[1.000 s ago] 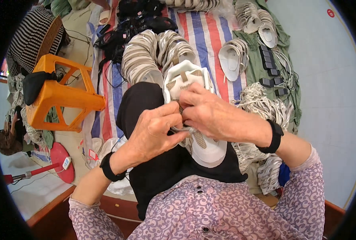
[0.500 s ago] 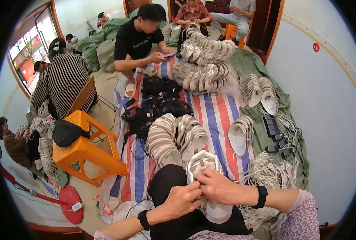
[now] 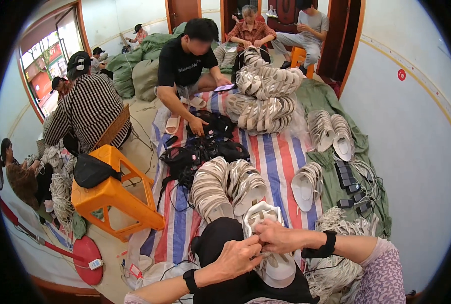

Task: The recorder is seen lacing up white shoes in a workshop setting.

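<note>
A white and beige shoe point(image 3: 278, 271) rests on my lap, its rounded white end toward me and its padded opening away from me. Over the middle of its upper my left hand point(image 3: 241, 255) is closed, fingertips pinched together. My right hand point(image 3: 281, 237) meets it from the other side, its fingers also closed and bent down against the shoe. What the fingertips pinch is too small and covered to make out. Just beyond my knees stand two nested rows of similar shoe uppers, a left row point(image 3: 211, 190) and a right row point(image 3: 246, 186).
Bundled white laces point(image 3: 337, 228) lie at my right, near black power adapters point(image 3: 348, 180). An orange stool point(image 3: 116, 190) bearing a black cap point(image 3: 95, 169) stands left. Black bags point(image 3: 205, 152) lie on the striped sheet point(image 3: 273, 162). A person in black point(image 3: 190, 66) crouches ahead; other people sit around.
My view has shifted slightly, so the scene sits lower. Both my hands stay pinched over the shoe. The crouching person has lowered one hand to the black bags, the other holding a phone.
</note>
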`<state>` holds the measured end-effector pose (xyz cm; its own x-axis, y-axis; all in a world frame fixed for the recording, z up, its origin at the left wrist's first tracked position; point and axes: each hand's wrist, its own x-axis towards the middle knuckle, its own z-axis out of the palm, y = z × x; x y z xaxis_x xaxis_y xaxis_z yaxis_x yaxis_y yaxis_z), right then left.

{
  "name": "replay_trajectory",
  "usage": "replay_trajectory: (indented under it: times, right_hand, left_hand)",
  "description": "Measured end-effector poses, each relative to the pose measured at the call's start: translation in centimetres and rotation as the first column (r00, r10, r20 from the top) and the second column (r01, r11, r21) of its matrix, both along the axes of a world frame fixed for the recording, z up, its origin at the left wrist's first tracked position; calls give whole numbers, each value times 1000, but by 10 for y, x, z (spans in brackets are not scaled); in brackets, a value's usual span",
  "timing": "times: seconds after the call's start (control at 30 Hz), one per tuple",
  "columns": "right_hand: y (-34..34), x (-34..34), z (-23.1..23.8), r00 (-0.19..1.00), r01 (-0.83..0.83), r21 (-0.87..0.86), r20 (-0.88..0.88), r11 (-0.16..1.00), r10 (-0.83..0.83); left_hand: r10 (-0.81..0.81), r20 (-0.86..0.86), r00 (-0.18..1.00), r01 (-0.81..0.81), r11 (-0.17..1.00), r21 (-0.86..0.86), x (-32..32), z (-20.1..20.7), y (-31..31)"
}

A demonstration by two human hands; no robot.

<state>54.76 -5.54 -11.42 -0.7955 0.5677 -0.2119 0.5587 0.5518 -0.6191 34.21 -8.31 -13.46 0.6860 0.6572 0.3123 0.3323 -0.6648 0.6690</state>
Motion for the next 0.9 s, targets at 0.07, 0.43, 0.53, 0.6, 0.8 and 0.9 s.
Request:
replay_trajectory:
  times: [0.07,0.43,0.53,0.6,0.8,0.9]
  right_hand:
    - [-7,-2,9,996,21,38,81,999,-24]
    - [-19,8,-2,997,46,309,38,950,-60]
    - [-18,12,-17,995,102,189,3,977,-104]
    - [-13,16,-27,991,134,96,-3,986,-134]
    - [-2,23,-42,947,216,43,-251,975,-199]
    - [2,19,-41,898,321,60,-337,945,-284]
  left_hand:
    - [-17,8,1000,17,1000,24,2,-2,1]
    - [-21,-30,999,23,997,70,6,-9,-2]
    - [-32,-11,999,32,998,47,8,-10,-5]
    - [-18,23,1000,18,1000,21,11,-8,-3]
    - [-17,36,999,14,998,61,12,-7,4]
    - [2,35,999,-4,998,62,11,-3,11]
